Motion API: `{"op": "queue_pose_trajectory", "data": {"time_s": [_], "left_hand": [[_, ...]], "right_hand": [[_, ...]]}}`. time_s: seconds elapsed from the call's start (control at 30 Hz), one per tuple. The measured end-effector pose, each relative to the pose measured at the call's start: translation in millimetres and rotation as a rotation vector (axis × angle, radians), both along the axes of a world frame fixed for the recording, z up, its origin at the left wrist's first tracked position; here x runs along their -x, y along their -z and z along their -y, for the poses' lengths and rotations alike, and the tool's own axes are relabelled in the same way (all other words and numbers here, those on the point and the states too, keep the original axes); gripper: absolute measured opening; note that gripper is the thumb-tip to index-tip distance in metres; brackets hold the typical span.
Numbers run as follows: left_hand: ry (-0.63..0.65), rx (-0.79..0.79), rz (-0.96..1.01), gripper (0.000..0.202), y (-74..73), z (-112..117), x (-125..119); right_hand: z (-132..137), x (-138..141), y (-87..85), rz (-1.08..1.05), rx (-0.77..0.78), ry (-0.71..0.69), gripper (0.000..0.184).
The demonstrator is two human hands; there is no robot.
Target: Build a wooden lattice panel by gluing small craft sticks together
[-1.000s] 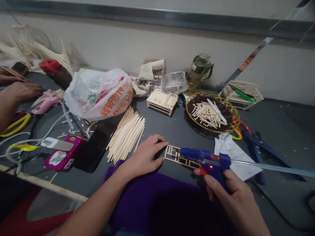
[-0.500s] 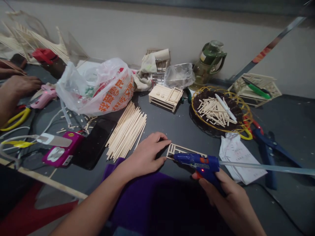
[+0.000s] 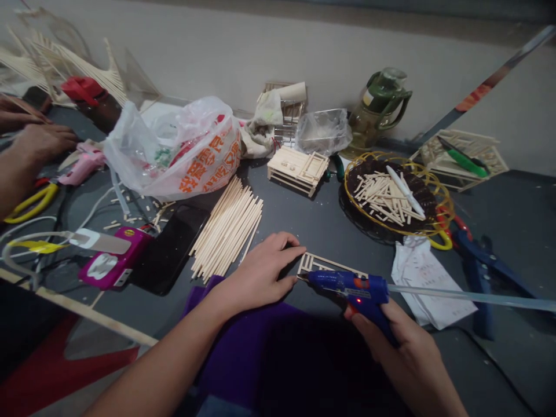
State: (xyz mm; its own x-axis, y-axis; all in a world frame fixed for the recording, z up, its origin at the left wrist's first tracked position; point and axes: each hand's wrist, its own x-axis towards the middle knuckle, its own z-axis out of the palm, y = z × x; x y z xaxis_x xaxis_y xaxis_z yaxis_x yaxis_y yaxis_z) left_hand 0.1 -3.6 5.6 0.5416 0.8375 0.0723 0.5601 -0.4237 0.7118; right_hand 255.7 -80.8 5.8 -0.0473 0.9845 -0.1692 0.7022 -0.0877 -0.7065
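Observation:
A small frame of thin wooden sticks [image 3: 332, 262] lies flat on the grey table in front of me. My left hand [image 3: 270, 267] has its thumb and forefinger on the left end of this frame, its other fingers curled. In my right hand [image 3: 397, 336] is a blue glue gun [image 3: 347, 282] with a lit red light and a long clear glue stick [image 3: 460, 295] coming out of its back. The gun's nozzle is at the frame's near left corner, close to my left thumb, and its body hides part of the frame.
Beyond my left hand lies a pile of wooden sticks [image 3: 228, 229]. A stick-built model [image 3: 297, 168] and a basket [image 3: 351, 202] of short pieces stand behind. Pliers [image 3: 478, 278] and paper [image 3: 428, 284] are right; a plastic bag [image 3: 174, 156], phone [image 3: 171, 249] and another person's hands [image 3: 43, 142] are left.
The glue gun's nozzle has moved slightly left, to the frame's near left corner. My left hand keeps its place on the frame. The whole view has shifted a little.

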Motion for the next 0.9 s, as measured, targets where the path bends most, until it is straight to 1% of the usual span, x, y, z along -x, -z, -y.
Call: {"op": "queue_pose_trajectory", "data": {"time_s": [0.2,0.37,0.9], "left_hand": [[-0.004,0.003,0.000,0.055,0.2,0.0,0.0],[-0.005,0.003,-0.009,0.055,0.5,-0.2,-0.2],[0.004,0.006,-0.009,0.055,0.1,-0.7,-0.7]], "right_hand": [[0.2,-0.7,-0.8,0.049,-0.022,-0.001,0.038],[-0.8,-1.9,0.3,0.051,-0.055,-0.031,0.036],[0.9,-3.9,2.8,0.058,-0.065,-0.033,0.034]]}}
